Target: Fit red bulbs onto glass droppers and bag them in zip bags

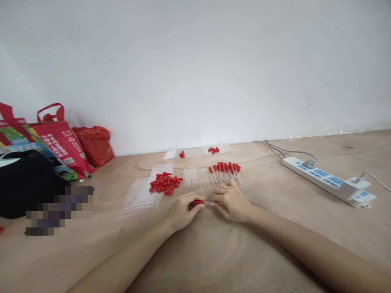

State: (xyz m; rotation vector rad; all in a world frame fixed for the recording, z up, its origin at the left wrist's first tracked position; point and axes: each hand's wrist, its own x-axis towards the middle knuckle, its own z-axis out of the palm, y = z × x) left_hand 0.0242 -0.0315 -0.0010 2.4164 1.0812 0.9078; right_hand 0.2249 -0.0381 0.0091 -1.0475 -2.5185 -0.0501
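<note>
My left hand point(185, 211) pinches a red rubber bulb point(198, 202) at the middle of the table. From the bulb's right end a short stretch of clear glass tube point(207, 203) shows, and my right hand point(230, 201) is closed on that tube. Most of the tube is hidden by my right fingers. Just beyond my right hand lies a row of droppers point(226, 169) with red bulbs on clear tubes. Left of them sit bare clear tubes point(195, 178) side by side. A pile of loose red bulbs point(165, 184) rests near my left hand, partly on clear plastic bags point(139, 197).
Farther back, small bags with a few red bulbs point(214, 150) lie near the wall. A white power strip point(328, 181) with plugged-in cords is at the right. Red shopping bags point(61, 142) and a black bag point(29, 183) stand at the left.
</note>
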